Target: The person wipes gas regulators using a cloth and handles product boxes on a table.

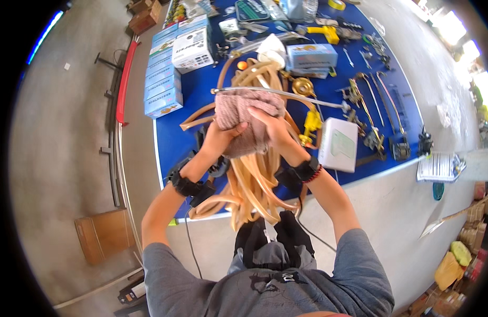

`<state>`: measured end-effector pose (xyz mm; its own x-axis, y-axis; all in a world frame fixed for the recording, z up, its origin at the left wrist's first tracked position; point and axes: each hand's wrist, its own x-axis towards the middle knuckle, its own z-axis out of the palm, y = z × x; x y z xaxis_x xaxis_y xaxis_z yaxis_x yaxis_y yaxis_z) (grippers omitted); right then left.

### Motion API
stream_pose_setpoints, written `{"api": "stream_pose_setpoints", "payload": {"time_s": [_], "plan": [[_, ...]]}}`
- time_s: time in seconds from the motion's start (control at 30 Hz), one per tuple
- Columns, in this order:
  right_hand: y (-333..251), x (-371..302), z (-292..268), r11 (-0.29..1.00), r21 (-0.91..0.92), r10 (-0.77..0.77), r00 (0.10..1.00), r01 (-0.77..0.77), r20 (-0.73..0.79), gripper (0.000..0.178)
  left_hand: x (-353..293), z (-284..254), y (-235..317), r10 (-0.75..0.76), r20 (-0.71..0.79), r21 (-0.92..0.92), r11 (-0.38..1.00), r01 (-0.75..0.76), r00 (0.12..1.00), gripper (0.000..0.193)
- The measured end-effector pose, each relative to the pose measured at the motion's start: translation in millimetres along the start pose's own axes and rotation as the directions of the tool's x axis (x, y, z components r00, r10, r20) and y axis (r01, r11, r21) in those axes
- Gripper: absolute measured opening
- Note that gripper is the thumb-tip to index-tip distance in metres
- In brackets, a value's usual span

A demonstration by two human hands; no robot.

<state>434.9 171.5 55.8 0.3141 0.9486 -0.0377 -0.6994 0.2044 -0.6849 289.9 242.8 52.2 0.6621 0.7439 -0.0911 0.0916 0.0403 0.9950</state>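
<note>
Between my two hands is a folded, thick, pinkish-brown knitted or towel-like cloth (236,108). My left hand (223,138) grips its near left side with the thumb laid on top, the other fingers mostly hidden. On the right side, my right hand (274,127) is closed on the same cloth, its thumb pointing across the top. Below the cloth lies a large bundle of tan rubber tubing (249,182), which spills over the table's near edge. A thin metal rod (307,99) with a white end runs just beyond the cloth.
Stacked light-blue boxes (162,90) and a white box (192,50) line the left side of the blue table (196,95). To the right are a white box with a green outline (338,145), a yellow-handled valve (311,124), a brass fitting (302,86) and several metal parts.
</note>
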Motion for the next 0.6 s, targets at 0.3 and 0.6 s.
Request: {"api": "stream_pose_setpoints", "payload": {"time_s": [0.3, 0.6], "plan": [[-101.3, -246.3, -156.5, 0.912, 0.410, 0.193, 0.904, -0.022, -0.382, 0.044, -51.2, 277.0, -4.7, 0.050, 0.398, 0.718, 0.605, -0.345, 0.916, 0.047], [-151.8, -317.2, -242.8, 0.945, 0.273, -0.005, 0.841, 0.181, -0.541, 0.036, -42.1, 371.0, 14.2, 0.059, 0.691, 0.541, 0.619, -0.569, 0.721, 0.050]]}}
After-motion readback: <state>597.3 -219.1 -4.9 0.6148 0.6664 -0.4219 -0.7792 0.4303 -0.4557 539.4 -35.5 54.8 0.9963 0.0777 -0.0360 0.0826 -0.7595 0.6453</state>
